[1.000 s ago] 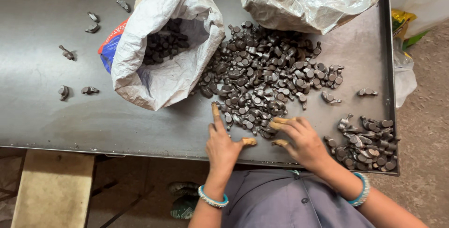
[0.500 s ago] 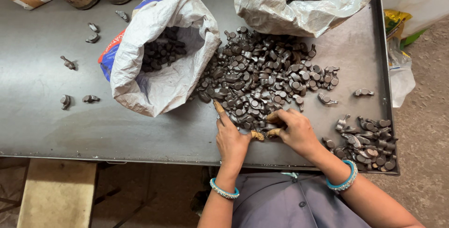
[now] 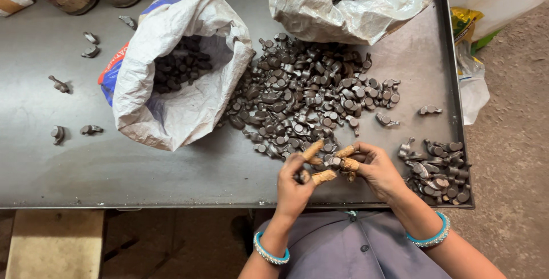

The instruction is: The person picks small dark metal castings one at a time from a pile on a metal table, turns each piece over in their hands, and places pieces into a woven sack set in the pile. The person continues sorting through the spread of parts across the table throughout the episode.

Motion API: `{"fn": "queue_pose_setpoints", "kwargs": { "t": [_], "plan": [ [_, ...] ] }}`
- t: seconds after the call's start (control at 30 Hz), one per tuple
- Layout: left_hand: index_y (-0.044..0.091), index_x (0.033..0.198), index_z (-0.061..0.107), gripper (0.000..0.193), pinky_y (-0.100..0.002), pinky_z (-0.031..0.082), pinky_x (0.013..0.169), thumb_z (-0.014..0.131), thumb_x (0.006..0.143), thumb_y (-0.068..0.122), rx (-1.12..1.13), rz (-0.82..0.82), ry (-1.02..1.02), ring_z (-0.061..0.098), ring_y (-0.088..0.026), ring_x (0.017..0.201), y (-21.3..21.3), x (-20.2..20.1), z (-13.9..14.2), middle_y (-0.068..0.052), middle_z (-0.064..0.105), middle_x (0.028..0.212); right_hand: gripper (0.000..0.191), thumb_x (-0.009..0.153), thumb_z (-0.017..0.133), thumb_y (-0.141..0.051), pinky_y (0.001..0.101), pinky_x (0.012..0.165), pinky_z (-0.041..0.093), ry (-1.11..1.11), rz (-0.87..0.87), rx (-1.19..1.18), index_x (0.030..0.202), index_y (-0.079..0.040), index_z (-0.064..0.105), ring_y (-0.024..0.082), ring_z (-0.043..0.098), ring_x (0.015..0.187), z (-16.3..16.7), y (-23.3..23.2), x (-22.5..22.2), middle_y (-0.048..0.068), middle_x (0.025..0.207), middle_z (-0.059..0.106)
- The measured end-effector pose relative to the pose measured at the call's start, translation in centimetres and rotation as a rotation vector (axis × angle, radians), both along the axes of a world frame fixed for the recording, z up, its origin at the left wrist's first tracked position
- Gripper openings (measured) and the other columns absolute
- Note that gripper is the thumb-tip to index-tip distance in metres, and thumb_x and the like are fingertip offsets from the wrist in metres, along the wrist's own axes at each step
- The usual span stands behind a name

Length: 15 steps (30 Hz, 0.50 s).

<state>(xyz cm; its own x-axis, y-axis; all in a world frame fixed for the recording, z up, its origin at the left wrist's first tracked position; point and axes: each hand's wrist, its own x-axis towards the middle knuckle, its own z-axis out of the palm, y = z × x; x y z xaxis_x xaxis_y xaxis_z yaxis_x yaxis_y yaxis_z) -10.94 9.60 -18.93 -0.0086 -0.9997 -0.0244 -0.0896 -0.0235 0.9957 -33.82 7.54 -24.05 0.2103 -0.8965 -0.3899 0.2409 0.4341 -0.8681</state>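
At the near edge of a grey metal table (image 3: 114,176), a person's two hands meet over a small dark metal part (image 3: 333,163), the left hand (image 3: 294,182) and the right hand (image 3: 374,170) both curled around it, fingertips wrapped in tan protective tape (image 3: 325,176), apparently to guard against rough edges. The piece sits pinched between the fingers, just above the tabletop, close to the body where it can be turned and looked over. Just beyond the hands spreads a large heap of similar dark parts (image 3: 309,102), within easy reach. A smaller pile (image 3: 437,170) lies apart at the near right corner, seemingly kept separate from the main heap. An open white woven sack (image 3: 171,90) lies on its side at left, partly filled, its mouth facing the heap; a second sack (image 3: 354,4) gapes at the far right. A few stray pieces (image 3: 71,107) dot the left side.
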Motion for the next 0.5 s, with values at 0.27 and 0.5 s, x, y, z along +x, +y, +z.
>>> {"fn": "queue_pose_setpoints", "kwargs": {
  "t": [0.27, 0.5],
  "plan": [
    [-0.002, 0.106, 0.079, 0.024, -0.022, 0.052, 0.079, 0.079, 0.082, -0.004, 0.174, -0.067, 0.607, 0.062, -0.008, 0.088, -0.8, -1.8, -4.4, 0.001, 0.068, 0.094, 0.028, 0.091, 0.072, -0.019, 0.0284, 0.067, 0.059, -0.115, 0.006, 0.083, 0.107, 0.004, 0.069, 0.017, 0.073, 0.079, -1.9, 0.3, -0.5, 0.012, 0.093, 0.075],
    [0.000, 0.102, 0.079, 0.019, -0.018, 0.043, 0.059, 0.082, 0.083, 0.003, 0.257, -0.028, 0.561, 0.057, -0.004, 0.074, -0.7, -1.8, -4.1, 0.003, 0.067, 0.091, 0.030, 0.094, 0.070, -0.024, 0.0274, 0.065, 0.058, -0.143, 0.030, 0.144, 0.101, 0.005, 0.072, 0.016, 0.072, 0.073, -2.1, 0.8, -0.3, 0.012, 0.088, 0.075]
  ]
}}
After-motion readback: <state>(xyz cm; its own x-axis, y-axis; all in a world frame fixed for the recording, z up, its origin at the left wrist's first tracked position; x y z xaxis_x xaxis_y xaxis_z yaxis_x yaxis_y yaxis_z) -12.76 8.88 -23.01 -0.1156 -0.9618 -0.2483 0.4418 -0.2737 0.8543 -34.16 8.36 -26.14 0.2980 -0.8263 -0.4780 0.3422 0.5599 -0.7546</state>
